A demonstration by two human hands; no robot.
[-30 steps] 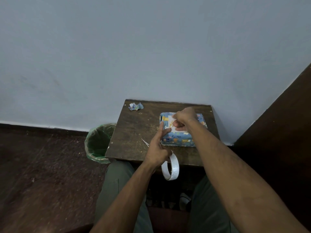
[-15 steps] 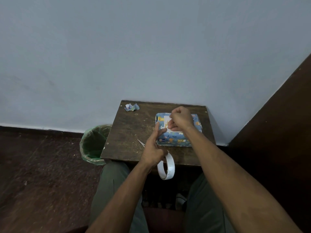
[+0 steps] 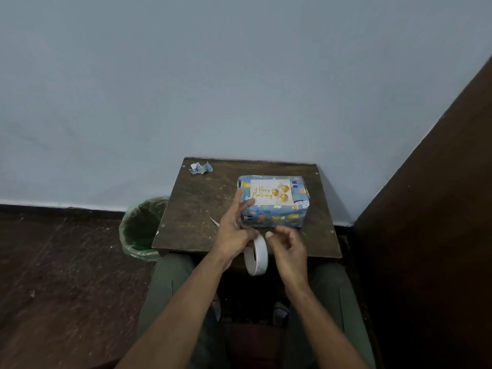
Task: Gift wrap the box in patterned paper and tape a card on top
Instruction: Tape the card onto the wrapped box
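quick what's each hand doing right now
Left hand: holds the tape roll, index finger extended.
Right hand: loosely curled beside the roll, holding nothing visible.

one box [image 3: 274,209] (wrapped), one card [image 3: 270,195], one tape roll [image 3: 257,258]

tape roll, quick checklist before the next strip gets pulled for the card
1. Tape roll in reach: ok, it hangs at the left hand, by the table's near edge.
2. Right hand free to pull: ok, fingers loosely curled, holding nothing.
3. Tape's free end found: cannot tell.
4. Birthday card on top of the wrapped box: ok, lying flat.
5. Card already taped down: cannot tell.
6. Box steadied: not ok, only left fingertips are near its corner.
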